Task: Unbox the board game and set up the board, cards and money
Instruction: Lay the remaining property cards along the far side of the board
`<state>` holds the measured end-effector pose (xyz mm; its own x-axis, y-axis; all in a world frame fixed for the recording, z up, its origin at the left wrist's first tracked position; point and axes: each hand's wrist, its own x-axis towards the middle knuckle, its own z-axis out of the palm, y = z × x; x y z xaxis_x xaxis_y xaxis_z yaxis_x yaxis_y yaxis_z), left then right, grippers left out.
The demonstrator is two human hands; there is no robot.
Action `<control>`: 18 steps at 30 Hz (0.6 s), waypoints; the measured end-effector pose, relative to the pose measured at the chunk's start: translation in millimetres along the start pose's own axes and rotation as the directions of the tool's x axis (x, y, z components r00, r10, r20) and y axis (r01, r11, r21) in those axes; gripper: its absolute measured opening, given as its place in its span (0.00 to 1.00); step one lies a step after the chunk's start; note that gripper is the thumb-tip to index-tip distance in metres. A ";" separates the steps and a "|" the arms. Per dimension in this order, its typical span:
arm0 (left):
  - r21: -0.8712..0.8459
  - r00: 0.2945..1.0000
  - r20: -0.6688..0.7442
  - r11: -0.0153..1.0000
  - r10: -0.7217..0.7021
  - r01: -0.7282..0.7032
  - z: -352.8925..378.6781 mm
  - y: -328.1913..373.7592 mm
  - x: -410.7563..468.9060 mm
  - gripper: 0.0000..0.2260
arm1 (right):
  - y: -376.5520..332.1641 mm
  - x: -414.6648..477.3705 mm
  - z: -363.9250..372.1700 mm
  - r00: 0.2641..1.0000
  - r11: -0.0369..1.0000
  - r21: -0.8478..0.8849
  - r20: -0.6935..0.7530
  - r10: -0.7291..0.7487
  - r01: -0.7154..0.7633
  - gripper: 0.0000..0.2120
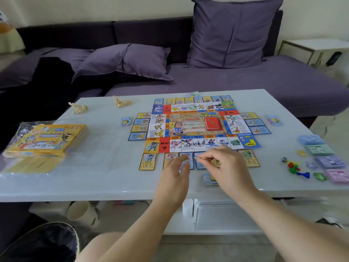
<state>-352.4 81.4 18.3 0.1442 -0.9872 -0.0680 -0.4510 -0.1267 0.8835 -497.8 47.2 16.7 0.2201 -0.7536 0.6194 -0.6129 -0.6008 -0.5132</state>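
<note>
Board (196, 125) lies flat and open near the middle of the counter (105, 163), with a red deck (213, 124) on its centre panel. Property cards (147, 161) are laid in rows just outside all 4 edges. Right hand (228, 165) is over the near row, grip narrow, thumb and forefinger pinching 1 card (204, 158) held edge-on and pointing left. Left hand (173, 174) hovers beside it over the same row, grip wide, fingers loose, holding nothing; it is slightly blurred. A small card stack (208, 178) lies on the counter beneath the right wrist. Money (321, 156) sits at the counter's right end in 4 stacks: blue, green, purple, pink. Between money and board are the coloured pawns (294, 167) and 1 die (284, 159). The yellow box (47, 138) rests at the left end on clear plastic wrap. 2 crumpled paper wads (78, 107) lie toward the far left edge. A purple sofa (226, 78) with cushions stands behind.
</note>
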 end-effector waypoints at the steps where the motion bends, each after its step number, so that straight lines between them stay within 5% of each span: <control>1: -0.354 0.980 0.115 0.915 -0.161 0.192 0.1 6.8 -3.6 0.15 | -3.6 -1.5 0.4 0.999 0.999 0.008 0.007 -0.035 0.035 0.05; 3: -0.742 0.878 0.404 0.470 -0.255 0.478 0.3 14.5 -11.0 0.15 | -8.2 -5.8 3.2 0.994 0.995 0.034 0.058 -0.092 0.090 0.08; 5: -0.797 0.828 0.507 0.235 -0.241 0.556 1.4 14.7 -13.7 0.15 | -8.0 -10.8 7.7 0.985 0.991 0.034 0.111 -0.129 0.126 0.10; 10: -0.791 0.792 0.543 0.146 -0.278 0.594 7.1 13.5 -14.5 0.14 | -4.3 -17.7 12.1 0.979 0.998 -0.049 0.202 -0.032 0.042 0.05; 18: -0.753 0.738 0.614 0.073 -0.281 0.654 9.0 11.4 -9.7 0.18 | -9.5 -10.9 -9.0 0.887 0.989 0.007 0.442 0.129 -0.147 0.12</control>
<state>-366.9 88.7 24.9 -0.3079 -0.7520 -0.5828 0.7246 -0.5823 0.3685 -501.2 63.5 20.1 0.4519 -0.8644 0.2206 -0.6336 -0.4850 -0.6027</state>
